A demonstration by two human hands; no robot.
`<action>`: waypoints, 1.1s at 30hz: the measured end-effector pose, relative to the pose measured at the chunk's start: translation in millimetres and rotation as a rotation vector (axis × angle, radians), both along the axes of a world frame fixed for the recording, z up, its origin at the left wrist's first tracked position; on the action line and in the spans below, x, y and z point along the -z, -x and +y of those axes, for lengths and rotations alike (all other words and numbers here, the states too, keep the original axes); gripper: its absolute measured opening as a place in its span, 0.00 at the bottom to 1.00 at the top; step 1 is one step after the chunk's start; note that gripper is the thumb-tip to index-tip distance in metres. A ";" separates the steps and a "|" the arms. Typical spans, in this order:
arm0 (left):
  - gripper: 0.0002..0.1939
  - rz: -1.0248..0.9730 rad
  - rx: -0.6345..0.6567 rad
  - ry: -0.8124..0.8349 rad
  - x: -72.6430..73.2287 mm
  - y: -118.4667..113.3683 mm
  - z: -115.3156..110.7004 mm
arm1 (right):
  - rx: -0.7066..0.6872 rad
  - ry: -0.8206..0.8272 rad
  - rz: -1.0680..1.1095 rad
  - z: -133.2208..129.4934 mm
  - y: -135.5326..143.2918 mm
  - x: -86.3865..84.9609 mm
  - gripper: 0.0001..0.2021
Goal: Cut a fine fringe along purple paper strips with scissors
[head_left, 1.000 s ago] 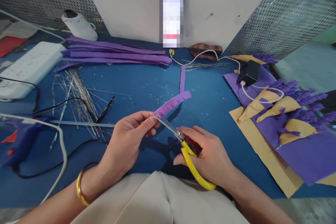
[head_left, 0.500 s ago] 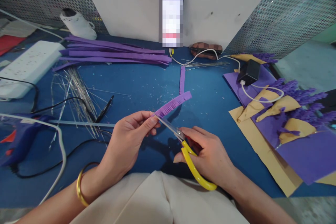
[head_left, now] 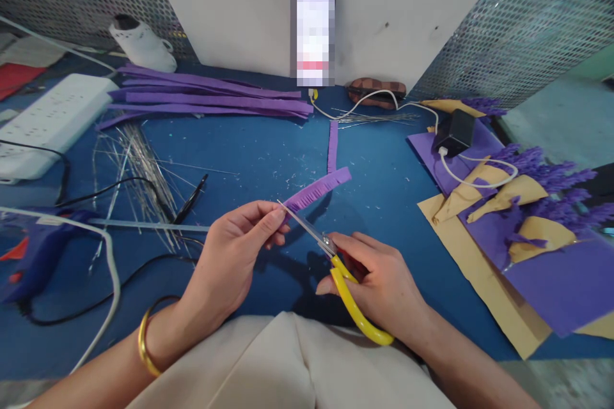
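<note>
Between thumb and fingers, my left hand (head_left: 244,239) pinches one end of a purple paper strip (head_left: 319,189). Fine cuts run along the strip's near edge, and its free end points up and right. Yellow-handled scissors (head_left: 357,307) are in my right hand (head_left: 377,275), with the thumb and fingers around the handles. Their blades lie across the strip right beside my left fingertips and look nearly closed. Another short purple strip (head_left: 332,147) rests on the blue table just behind the held one.
Purple strips (head_left: 215,99) lie at the back, with thin wires (head_left: 148,179) before them. A glue gun (head_left: 48,249) and power strip (head_left: 57,121) are at left. Paper-wrapped purple flowers (head_left: 513,195) and a black charger (head_left: 455,131) sit at right. A phone (head_left: 314,35) stands at the back.
The scissor tips have shifted slightly up and left at the strip, and the handles a little left. My left fingertips have moved slightly along the strip. Both grips stay the same.
</note>
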State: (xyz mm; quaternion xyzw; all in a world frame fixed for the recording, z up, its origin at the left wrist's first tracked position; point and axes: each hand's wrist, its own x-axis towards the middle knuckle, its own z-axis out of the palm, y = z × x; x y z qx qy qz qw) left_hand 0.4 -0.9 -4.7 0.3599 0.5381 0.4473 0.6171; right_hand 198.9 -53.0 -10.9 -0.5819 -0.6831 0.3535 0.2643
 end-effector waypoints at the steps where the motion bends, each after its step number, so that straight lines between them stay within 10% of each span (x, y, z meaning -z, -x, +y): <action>1: 0.08 0.009 0.001 -0.003 0.1 -0.3 0.0 | -0.001 0.003 0.003 -0.1 0.2 0.1 0.13; 19: 0.08 -0.006 0.041 0.004 0.2 -2.8 -0.3 | -0.035 0.091 0.086 4.4 1.1 -2.1 0.16; 27: 0.11 -0.161 0.090 0.109 -1.4 -0.1 3.6 | -0.023 0.478 0.631 6.7 1.0 1.8 0.24; 33: 0.16 -0.125 0.082 0.117 3.4 -3.1 4.7 | 0.040 0.432 0.653 11.6 2.3 5.9 0.28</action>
